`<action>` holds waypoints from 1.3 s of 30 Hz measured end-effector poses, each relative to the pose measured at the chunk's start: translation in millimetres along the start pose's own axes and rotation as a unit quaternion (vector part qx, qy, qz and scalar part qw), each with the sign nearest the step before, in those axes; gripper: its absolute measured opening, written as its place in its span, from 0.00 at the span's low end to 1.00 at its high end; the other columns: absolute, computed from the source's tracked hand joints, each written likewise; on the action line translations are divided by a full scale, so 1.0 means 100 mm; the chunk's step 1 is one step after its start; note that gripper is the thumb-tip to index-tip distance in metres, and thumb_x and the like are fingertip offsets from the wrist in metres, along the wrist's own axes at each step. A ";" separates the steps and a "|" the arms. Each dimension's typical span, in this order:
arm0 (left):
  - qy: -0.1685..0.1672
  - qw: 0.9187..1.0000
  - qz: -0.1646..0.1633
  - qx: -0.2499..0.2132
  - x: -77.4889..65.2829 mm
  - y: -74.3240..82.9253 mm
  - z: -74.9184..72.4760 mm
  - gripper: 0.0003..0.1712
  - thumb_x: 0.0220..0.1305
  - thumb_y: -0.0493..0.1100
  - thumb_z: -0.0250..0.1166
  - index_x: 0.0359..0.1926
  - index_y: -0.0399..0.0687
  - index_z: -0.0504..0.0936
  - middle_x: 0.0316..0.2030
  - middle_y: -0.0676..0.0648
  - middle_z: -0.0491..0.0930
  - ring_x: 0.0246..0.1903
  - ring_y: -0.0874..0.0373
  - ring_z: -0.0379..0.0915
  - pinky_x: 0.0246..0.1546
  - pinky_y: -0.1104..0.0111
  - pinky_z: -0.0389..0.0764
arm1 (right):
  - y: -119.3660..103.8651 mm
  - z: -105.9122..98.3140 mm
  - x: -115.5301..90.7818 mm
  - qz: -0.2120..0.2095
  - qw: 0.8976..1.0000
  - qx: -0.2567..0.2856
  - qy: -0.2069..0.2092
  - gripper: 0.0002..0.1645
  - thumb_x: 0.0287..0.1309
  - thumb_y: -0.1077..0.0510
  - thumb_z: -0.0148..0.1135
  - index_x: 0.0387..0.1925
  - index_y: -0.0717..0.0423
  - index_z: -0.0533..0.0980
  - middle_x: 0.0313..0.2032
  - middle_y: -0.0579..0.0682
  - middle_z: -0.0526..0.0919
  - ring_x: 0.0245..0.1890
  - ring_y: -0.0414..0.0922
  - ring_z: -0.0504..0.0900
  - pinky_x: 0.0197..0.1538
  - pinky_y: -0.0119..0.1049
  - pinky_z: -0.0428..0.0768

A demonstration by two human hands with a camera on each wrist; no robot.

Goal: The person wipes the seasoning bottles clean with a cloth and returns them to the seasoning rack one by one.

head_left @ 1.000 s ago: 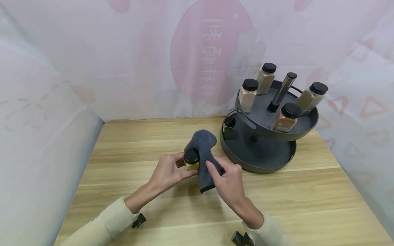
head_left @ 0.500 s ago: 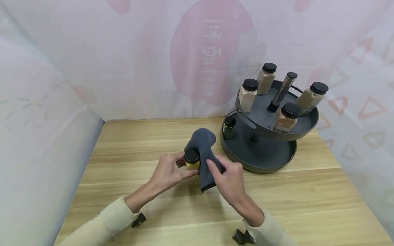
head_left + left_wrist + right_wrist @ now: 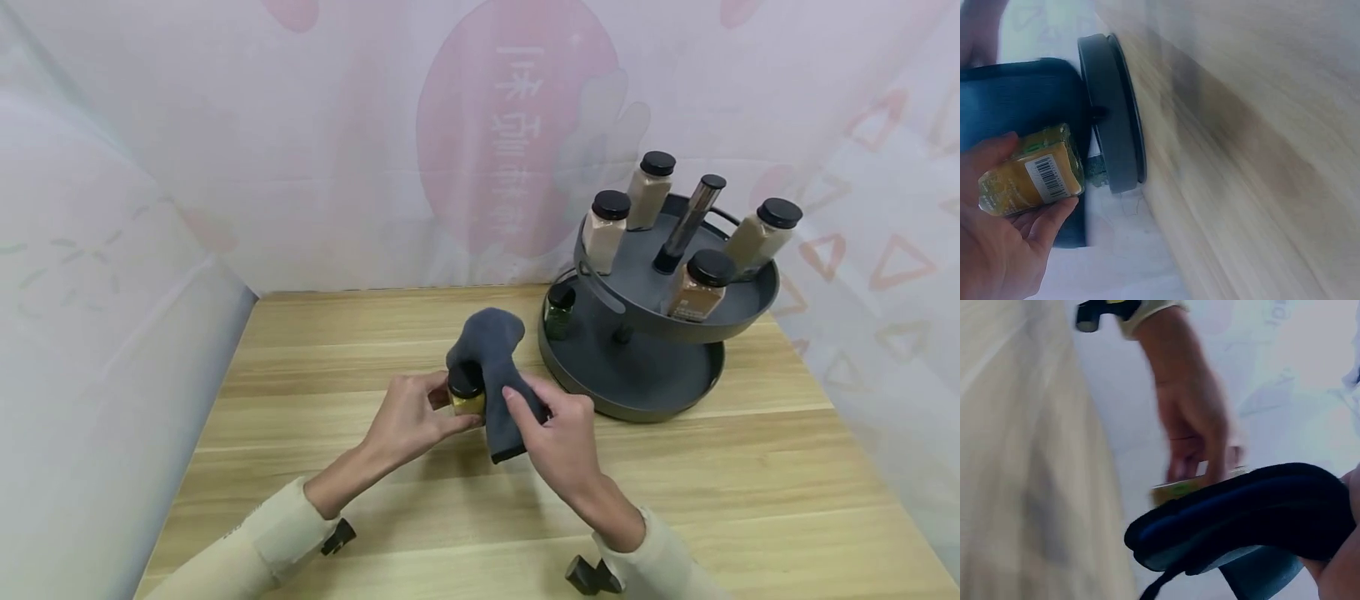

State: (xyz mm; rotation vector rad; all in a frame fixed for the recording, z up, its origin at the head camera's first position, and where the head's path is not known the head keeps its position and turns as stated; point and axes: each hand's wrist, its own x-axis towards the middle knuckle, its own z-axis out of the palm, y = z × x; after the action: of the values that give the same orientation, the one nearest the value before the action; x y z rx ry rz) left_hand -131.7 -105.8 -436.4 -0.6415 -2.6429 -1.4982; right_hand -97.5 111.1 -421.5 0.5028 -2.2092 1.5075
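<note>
My left hand (image 3: pixel 408 421) holds a small spice jar (image 3: pixel 468 405) with a black lid and yellow contents between its thumb and fingers, above the wooden table. In the left wrist view, the jar's label (image 3: pixel 1049 177) shows a barcode. My right hand (image 3: pixel 558 437) pinches a dark grey-blue cloth (image 3: pixel 493 358), thumb on top. The cloth drapes along the jar's right and far side, its dark-edged lower end hanging down. In the right wrist view the folded cloth (image 3: pixel 1241 512) hides much of the jar.
A dark two-tier round rack (image 3: pixel 630 392) stands at the back right. Several black-lidded spice jars, one orange-brown (image 3: pixel 697 292), stand on its upper tier; a green jar (image 3: pixel 558 312) is on the lower. Printed white curtains (image 3: pixel 337 167) surround the wooden table (image 3: pixel 315 358).
The cloth has shifted slightly away from me along the jar, its lower end rising a little. Both hands keep their holds and stay in nearly the same place.
</note>
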 end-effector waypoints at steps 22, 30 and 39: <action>0.018 1.000 -0.003 -0.002 0.00 0.11 -0.05 0.25 0.51 0.42 0.86 0.50 0.44 0.90 0.42 0.46 0.92 0.43 0.52 0.90 0.45 0.61 0.89 | 0.14 0.09 -0.04 0.084 0.992 -0.072 -0.063 0.07 0.68 0.61 0.70 0.44 0.59 0.89 0.36 0.50 0.92 0.30 0.37 0.87 0.31 0.28 0.82; 0.001 0.999 -0.020 -0.027 -0.03 0.08 -0.09 0.24 0.52 0.44 0.86 0.50 0.45 0.90 0.42 0.47 0.91 0.42 0.53 0.90 0.45 0.54 0.89 | 0.24 -0.02 -0.03 0.122 0.977 -0.082 -0.152 0.09 0.68 0.60 0.70 0.46 0.57 0.89 0.35 0.46 0.91 0.28 0.34 0.82 0.30 0.28 0.79; -0.016 0.998 -0.056 -0.039 -0.09 -0.12 -0.12 0.23 0.51 0.44 0.86 0.49 0.49 0.90 0.42 0.51 0.91 0.44 0.56 0.89 0.48 0.55 0.89 | 0.25 -0.23 0.00 0.119 0.979 -0.101 -0.134 0.10 0.67 0.60 0.71 0.48 0.56 0.89 0.35 0.48 0.91 0.29 0.34 0.86 0.32 0.30 0.82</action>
State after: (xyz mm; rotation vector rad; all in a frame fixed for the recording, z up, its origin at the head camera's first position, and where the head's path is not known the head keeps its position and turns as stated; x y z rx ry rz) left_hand -130.0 -124.1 -441.5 -0.5348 -2.6991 -1.6401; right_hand -107.8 141.0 -433.9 0.4065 -2.6819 1.3706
